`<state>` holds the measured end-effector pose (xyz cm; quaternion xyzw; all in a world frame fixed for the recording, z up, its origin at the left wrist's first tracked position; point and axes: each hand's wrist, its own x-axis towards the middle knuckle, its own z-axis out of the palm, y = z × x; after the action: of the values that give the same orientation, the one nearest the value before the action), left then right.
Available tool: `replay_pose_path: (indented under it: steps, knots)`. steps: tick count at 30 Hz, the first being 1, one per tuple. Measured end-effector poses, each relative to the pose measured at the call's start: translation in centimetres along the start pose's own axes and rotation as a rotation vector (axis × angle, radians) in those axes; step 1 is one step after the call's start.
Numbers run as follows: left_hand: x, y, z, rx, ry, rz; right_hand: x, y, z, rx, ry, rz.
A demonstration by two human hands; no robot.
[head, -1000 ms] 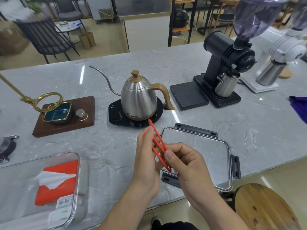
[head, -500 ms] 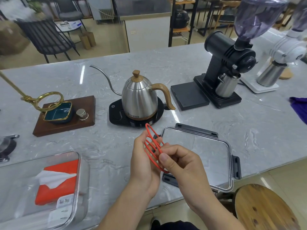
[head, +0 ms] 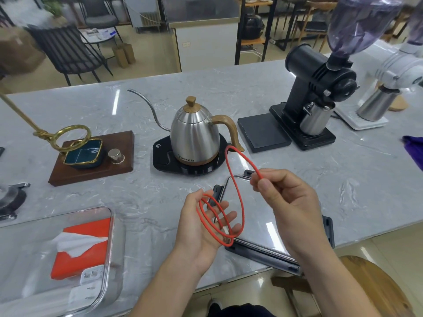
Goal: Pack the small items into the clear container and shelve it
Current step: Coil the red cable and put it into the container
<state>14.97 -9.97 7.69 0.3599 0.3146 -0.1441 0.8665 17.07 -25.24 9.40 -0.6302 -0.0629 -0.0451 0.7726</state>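
Observation:
A thin red rubber ring [head: 238, 179] is looped between both hands above the counter. My right hand [head: 290, 202] pinches its upper arc between thumb and fingers. My left hand [head: 206, 223] lies palm up with fingers spread, and the ring's smaller coils rest across its fingers. Under the hands lies the container's clear lid [head: 258, 227] with dark latches, flat near the front edge. The clear container [head: 109, 227] stands at the front left, holding a red tissue pack [head: 84, 245] and small white items [head: 91, 274].
A steel gooseneck kettle [head: 194, 136] on a black base stands behind the hands. A wooden tray with a brass ring stand [head: 91, 156] is at the left, a black grinder [head: 318, 97] and a white grinder [head: 389, 88] at the right. A wooden stool [head: 370, 287] sits below the counter edge.
The hands have drawn apart: my right hand lifted one loop of the red ring up and right, and my left hand opened palm up with the other coils on it.

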Motion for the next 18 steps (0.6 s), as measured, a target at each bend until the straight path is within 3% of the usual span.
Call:
replay_pose_path:
  steps: [10,18]
  knots:
    - [0.2,-0.8,-0.5,0.018,-0.062,-0.181,0.7,-0.9,-0.2,0.007,-0.081,-0.054]
    - [-0.3,-0.8,-1.2,-0.05,-0.343,-0.51,0.6,-0.4,-0.5,-0.03,-0.228,-0.043]
